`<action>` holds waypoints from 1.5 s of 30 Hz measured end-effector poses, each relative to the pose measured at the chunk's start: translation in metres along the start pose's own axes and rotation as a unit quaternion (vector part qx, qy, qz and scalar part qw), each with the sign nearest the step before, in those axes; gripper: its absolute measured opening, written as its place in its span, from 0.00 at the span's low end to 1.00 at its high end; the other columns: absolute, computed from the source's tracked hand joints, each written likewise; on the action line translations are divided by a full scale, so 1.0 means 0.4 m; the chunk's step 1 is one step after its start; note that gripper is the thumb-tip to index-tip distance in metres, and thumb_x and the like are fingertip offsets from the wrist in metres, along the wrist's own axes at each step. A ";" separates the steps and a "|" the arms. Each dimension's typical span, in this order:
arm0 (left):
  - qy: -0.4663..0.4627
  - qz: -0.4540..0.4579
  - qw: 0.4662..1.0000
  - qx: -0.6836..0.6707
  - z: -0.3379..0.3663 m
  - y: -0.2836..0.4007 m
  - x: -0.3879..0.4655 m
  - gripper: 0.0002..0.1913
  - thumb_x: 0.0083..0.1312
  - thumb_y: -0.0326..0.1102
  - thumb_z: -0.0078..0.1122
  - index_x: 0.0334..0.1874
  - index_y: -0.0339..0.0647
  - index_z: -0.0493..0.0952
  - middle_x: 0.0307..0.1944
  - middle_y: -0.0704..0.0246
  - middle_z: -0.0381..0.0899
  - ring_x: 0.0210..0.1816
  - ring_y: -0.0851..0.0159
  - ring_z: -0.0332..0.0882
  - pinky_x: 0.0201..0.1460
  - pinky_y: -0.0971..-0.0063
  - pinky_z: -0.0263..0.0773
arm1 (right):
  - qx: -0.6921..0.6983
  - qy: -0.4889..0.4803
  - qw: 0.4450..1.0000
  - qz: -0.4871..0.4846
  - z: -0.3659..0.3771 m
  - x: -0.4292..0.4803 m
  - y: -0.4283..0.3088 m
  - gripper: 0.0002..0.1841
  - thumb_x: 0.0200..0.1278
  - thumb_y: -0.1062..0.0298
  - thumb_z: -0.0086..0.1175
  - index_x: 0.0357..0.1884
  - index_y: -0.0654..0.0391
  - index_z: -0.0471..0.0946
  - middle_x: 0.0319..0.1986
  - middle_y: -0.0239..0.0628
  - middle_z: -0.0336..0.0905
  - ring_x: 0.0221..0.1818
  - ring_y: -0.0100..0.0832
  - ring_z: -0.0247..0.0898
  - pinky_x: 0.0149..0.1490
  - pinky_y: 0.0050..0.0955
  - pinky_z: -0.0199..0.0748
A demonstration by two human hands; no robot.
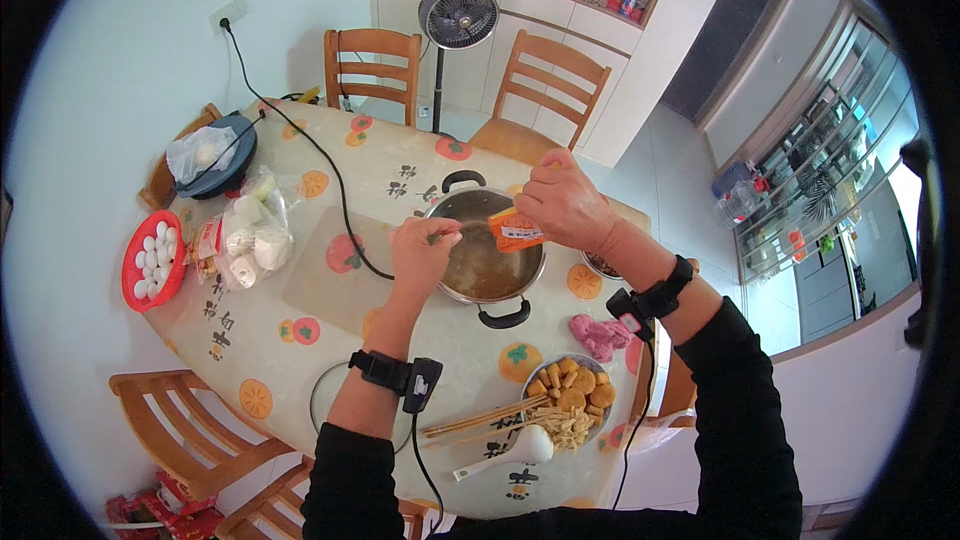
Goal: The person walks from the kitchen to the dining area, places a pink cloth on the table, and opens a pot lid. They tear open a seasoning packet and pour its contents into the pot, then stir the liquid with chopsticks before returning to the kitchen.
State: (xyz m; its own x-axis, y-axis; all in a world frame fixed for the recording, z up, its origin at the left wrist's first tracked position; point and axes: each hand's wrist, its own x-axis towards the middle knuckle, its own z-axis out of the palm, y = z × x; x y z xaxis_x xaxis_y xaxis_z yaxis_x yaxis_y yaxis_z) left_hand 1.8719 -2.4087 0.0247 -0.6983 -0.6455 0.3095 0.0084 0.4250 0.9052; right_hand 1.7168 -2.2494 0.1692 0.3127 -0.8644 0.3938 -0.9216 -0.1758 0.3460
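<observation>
A metal pot [491,304] with black handles stands on the table, cloudy brownish liquid inside it. Over its right rim my right hand [566,202] grips a small orange packet [517,231], tilted with its lower end above the liquid. Across from it, at the pot's left rim, is my left hand [421,249], thumb and fingertips pinched together. Whether a scrap sits between those fingertips is too small to tell. Partly hidden under my right forearm is a bowl [602,265] with dark contents.
A plate [531,382] of fried pieces and pale strips bears chopsticks [484,418] and a white ladle [517,456]. Nearby lie a pink cloth [600,336] and a glass lid [319,390]. Leftward are an egg basket [133,286], bagged vegetables [255,236] and a black cable [330,165].
</observation>
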 end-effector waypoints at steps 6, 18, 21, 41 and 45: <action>0.033 0.193 0.978 0.067 0.082 0.037 -0.021 0.26 0.45 0.35 0.75 0.51 0.50 0.82 0.39 0.73 0.85 0.49 0.61 0.77 0.55 0.64 0.68 | 0.019 -0.012 1.000 0.006 0.031 -0.022 -0.031 0.05 0.49 0.66 0.58 0.25 0.50 0.72 0.22 0.26 0.69 0.33 0.30 0.70 0.55 0.39 0.62; -0.016 0.152 0.986 0.064 0.106 0.042 -0.005 0.04 0.53 0.32 0.69 0.31 0.48 0.84 0.29 0.75 0.82 0.38 0.67 0.79 0.51 0.68 0.59 | 0.064 0.030 0.997 -0.039 0.026 0.005 -0.052 0.07 0.46 0.67 0.59 0.27 0.53 0.73 0.21 0.29 0.67 0.30 0.31 0.68 0.52 0.37 0.64; -0.014 0.168 0.983 0.070 0.100 0.033 -0.001 0.03 0.53 0.33 0.69 0.29 0.47 0.84 0.27 0.74 0.82 0.35 0.66 0.78 0.50 0.68 0.59 | 0.051 0.034 0.997 -0.049 0.028 0.007 -0.048 0.08 0.45 0.67 0.59 0.24 0.53 0.70 0.21 0.30 0.66 0.29 0.32 0.67 0.51 0.37 0.64; -0.036 0.211 0.971 0.108 0.098 0.001 -0.007 0.05 0.49 0.30 0.69 0.28 0.46 0.82 0.28 0.73 0.80 0.37 0.65 0.76 0.49 0.67 0.61 | 0.059 0.052 0.996 -0.049 0.003 0.012 -0.059 0.08 0.45 0.69 0.58 0.23 0.53 0.69 0.20 0.30 0.64 0.29 0.32 0.66 0.52 0.36 0.64; -0.028 0.202 0.973 0.106 0.101 0.002 -0.008 0.10 0.46 0.28 0.72 0.31 0.43 0.82 0.32 0.71 0.82 0.41 0.61 0.77 0.48 0.66 0.66 | 0.049 0.033 0.996 -0.059 0.004 0.012 -0.051 0.08 0.47 0.66 0.58 0.23 0.52 0.69 0.21 0.30 0.65 0.30 0.32 0.67 0.52 0.35 0.63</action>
State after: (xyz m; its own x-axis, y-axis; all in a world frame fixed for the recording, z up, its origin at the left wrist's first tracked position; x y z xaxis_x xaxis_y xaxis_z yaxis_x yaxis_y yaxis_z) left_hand 1.8453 -2.3807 0.0128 -0.7068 -0.3659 0.6054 0.1465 0.7616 0.6313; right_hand 1.7369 -2.2509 0.1625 0.4316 -0.8025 0.4119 -0.8947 -0.3226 0.3090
